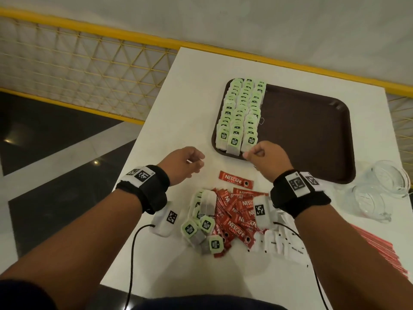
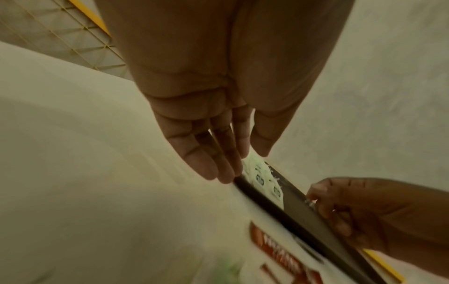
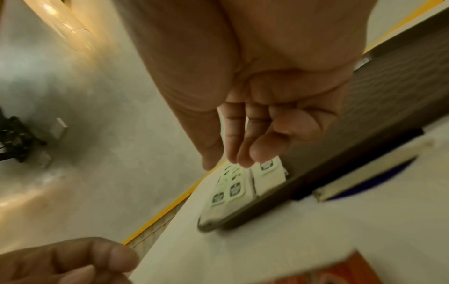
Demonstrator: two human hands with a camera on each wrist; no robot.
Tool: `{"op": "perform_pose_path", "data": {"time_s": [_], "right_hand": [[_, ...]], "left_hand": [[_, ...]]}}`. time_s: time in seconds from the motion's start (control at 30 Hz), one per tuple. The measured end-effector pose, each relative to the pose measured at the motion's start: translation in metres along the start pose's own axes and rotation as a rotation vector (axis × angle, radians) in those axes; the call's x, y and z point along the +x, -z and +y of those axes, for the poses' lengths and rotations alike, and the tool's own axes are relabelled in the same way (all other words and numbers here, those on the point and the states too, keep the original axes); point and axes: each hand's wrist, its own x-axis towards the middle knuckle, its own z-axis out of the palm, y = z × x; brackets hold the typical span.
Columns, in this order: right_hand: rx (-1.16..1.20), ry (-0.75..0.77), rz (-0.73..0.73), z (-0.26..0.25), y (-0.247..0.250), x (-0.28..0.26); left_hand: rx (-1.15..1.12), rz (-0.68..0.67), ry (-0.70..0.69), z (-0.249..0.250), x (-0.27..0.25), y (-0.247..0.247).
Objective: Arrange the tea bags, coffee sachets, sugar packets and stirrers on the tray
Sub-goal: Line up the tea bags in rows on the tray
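Brown tray [image 1: 312, 130]: lying on the white bench [image 1: 178, 108], its left part carrying three overlapping rows of tea bags, the rest of it showing bare.
Tea bags on tray [image 1: 240, 113]: green tags facing up, rows running from the far rim to the near rim.
Right hand [image 1: 266, 157]: hovering at the tray's near edge, just beside the nearest bag of the right-hand row; fingers [image 3: 245, 159] are hanging loosely bent over that bag, thumb apart from them; whether they are touching it cannot be told.
Left hand [image 1: 183, 163]: hanging over the bench left of the tray, holding nothing; fingers [image 2: 206, 167] are lying nearly straight and close together in the wrist view.
Loose tea bags [image 1: 201, 222]: lying in a small heap on the bench, near the person.
Coffee sachets [image 1: 237, 215]: red, piling up right of that heap; one sachet [image 1: 236, 179] is lying alone between the pile and the tray.
Sugar packets [image 1: 279, 242]: white, lying right of the sachets.
Stirrers [image 1: 380, 249]: red, lying fanned at the bench's right edge.
Glass jars [image 1: 380, 191]: lying on their sides, right of the tray.
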Motion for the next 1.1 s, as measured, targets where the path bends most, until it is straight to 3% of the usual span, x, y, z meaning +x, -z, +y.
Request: {"op": "perform_pose_path", "data": {"time_s": [0.27, 0.4, 0.53, 0.67, 0.83, 1.1], "right_hand": [[-0.231, 0.113, -0.311, -0.008, -0.064, -0.059], [-0.375, 0.19, -0.299, -0.015, -0.086, -0.066], [-0.433, 0.182, -0.236, -0.021, -0.094, -0.069], [-0.376, 0.167, -0.178, -0.024, -0.095, -0.07], [-0.228, 0.108, -0.188, -0.021, -0.087, -0.078], [0.138, 0.081, -0.127, -0.012, -0.062, -0.086]], "left_hand": [[0.373, -0.138, 0.03, -0.04, -0.038, -0.017], [0.585, -0.171, -0.06, -0.041, -0.042, -0.028], [0.636, -0.158, -0.055, -0.037, -0.042, -0.034], [0.664, -0.155, -0.074, -0.033, -0.044, -0.039], [0.522, -0.168, -0.064, -0.034, -0.049, -0.037], [0.361, -0.117, -0.074, -0.038, -0.052, -0.02]]}}
